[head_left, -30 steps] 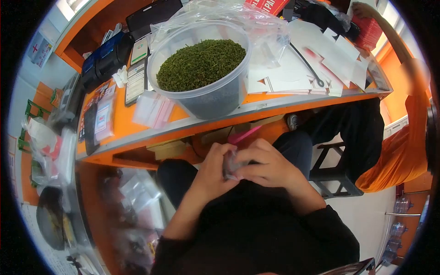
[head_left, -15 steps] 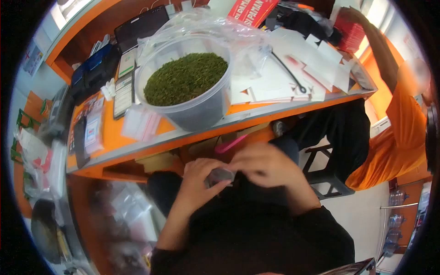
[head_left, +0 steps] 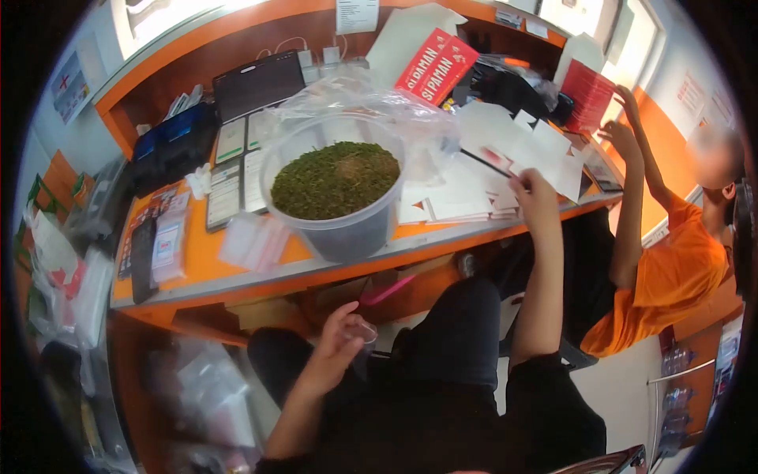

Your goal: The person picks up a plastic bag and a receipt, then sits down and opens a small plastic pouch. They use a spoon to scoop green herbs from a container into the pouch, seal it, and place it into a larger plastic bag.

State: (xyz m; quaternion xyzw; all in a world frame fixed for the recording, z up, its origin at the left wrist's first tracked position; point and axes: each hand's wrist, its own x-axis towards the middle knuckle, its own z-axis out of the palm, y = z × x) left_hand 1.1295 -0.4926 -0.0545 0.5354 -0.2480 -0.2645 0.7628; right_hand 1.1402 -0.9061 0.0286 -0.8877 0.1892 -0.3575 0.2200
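My left hand (head_left: 338, 341) rests over my lap below the desk edge, holding a small clear plastic pouch (head_left: 362, 332). My right hand (head_left: 534, 194) is raised to the orange desk (head_left: 201, 253), fingers on the pile of white paper pieces (head_left: 505, 150). A clear tub (head_left: 335, 189) filled with green dried herb stands on the desk between my hands, with a crumpled clear plastic bag (head_left: 395, 103) behind it.
A person in an orange shirt (head_left: 671, 276) sits at the right, both hands up at a red booklet (head_left: 588, 95). Phones (head_left: 225, 189), small packets (head_left: 253, 241), a dark tablet (head_left: 257, 83) and a red box (head_left: 437, 67) lie on the desk. Plastic bags (head_left: 197, 387) pile at lower left.
My hands have come apart: the right one left the pouch and rose to the papers on the desk. The left hand stays low with the pouch. The view tilted up.
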